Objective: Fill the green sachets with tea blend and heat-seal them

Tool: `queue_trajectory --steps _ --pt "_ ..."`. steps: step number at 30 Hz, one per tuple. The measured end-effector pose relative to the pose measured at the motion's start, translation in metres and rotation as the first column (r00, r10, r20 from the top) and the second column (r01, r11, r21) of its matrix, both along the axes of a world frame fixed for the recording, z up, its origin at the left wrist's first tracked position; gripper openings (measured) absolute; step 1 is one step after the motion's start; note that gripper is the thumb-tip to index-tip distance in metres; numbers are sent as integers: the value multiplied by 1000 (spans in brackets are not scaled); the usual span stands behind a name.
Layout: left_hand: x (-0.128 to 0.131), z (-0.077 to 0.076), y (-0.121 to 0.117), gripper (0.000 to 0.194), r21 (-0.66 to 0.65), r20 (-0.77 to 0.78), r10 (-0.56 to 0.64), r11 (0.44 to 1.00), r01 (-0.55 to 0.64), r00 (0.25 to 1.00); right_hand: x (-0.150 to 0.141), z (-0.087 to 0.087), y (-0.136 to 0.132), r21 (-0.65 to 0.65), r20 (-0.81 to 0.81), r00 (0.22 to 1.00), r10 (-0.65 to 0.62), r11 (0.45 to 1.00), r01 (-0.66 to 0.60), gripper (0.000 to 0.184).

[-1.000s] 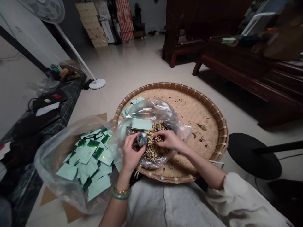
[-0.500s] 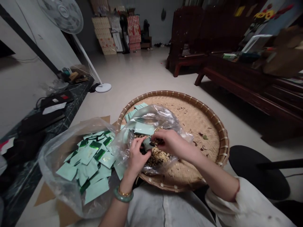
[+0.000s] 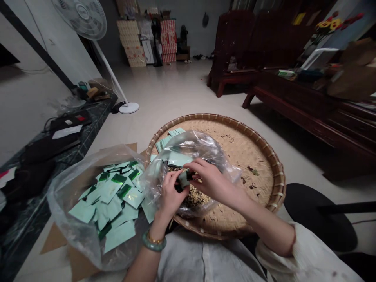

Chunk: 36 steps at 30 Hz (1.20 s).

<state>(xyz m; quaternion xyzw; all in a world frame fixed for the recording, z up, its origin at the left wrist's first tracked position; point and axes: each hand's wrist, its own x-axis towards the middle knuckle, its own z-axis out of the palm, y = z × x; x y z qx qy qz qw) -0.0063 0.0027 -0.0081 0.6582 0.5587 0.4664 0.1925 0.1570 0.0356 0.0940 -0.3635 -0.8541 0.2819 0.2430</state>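
My left hand (image 3: 172, 192) holds a small pale-green packet (image 3: 184, 178) between thumb and fingers, over an open clear plastic bag (image 3: 202, 141). My right hand (image 3: 210, 178) has its curled fingers at the packet's right end, by its dark opening; the fingertips are partly hidden. Below the hands, the bag holds a loose dried mix (image 3: 197, 196) of yellowish and dark bits. A stack of flat green packets (image 3: 179, 159) lies at the bag's back. The bag sits in a round woven bamboo tray (image 3: 243, 219) at my lap.
On the left, a large clear bag (image 3: 67, 196) holds many green packets (image 3: 111, 196), some showing shiny green inner faces. More packets (image 3: 169, 139) stand in rows at the tray's back left. A standing fan (image 3: 129, 107), a black round base (image 3: 320, 215) and dark wooden furniture (image 3: 288, 105) surround the tray.
My right hand has shifted slightly; its index finger now reaches over the packet's top edge and its fingers are less bunched. My left hand keeps hold of the packet in the same place.
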Motion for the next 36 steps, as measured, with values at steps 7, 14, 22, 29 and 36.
queue_trajectory --steps 7,14,22,29,36 --pt "-1 4 -2 47 6 15 2 1000 -2 1000 12 -11 1 -24 -214 973 -89 996 86 34" --pt "-2 4 -8 49 72 -40 -36 997 39 999 20 -16 -20 3 -170 985 13 1000 -13 36" --pt "2 4 -8 47 39 -75 -49 998 52 996 25 -29 -17 179 -29 999 -32 983 37 17" --pt "4 6 -6 45 80 -105 -29 996 38 994 26 -18 -25 134 74 996 -56 990 46 22" --pt "7 4 -6 49 57 -116 -39 997 46 993 15 -23 -24 100 274 948 -163 985 141 32"
